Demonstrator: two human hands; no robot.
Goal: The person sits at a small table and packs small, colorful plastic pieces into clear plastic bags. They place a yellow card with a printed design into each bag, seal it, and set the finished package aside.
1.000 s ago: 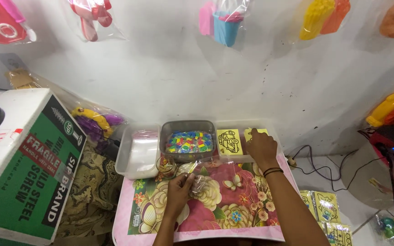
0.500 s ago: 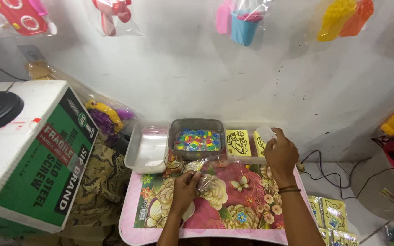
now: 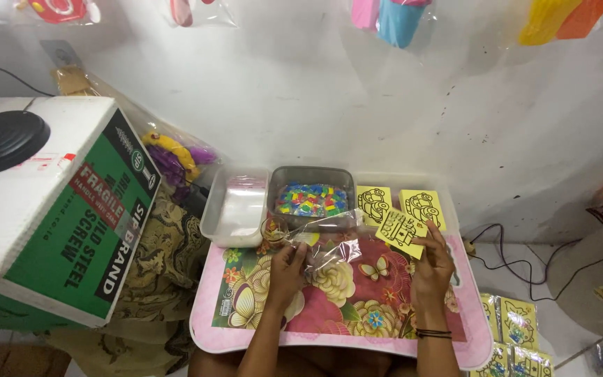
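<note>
Two hands busy over flowered tray (image 3: 246, 328). My left hand (image 3: 286, 274) pinches clear plastic bag (image 3: 322, 246) at its mouth; keep it spread. My right hand (image 3: 433, 265) grips yellow picture card (image 3: 399, 232); slide it in flat, corner first.

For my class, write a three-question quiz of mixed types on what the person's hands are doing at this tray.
1. True or false: the right hand holds a yellow card with a black line drawing.
2. What does the left hand grip?
A. a clear plastic bag
B. a pair of scissors
C. a blue cup
3. Fill in: the grey tub behind the floral tray is full of small, many-coloured ______.

Key
1. True; the card is lifted above the tray.
2. A
3. pieces (too small to tell their kind)
</note>
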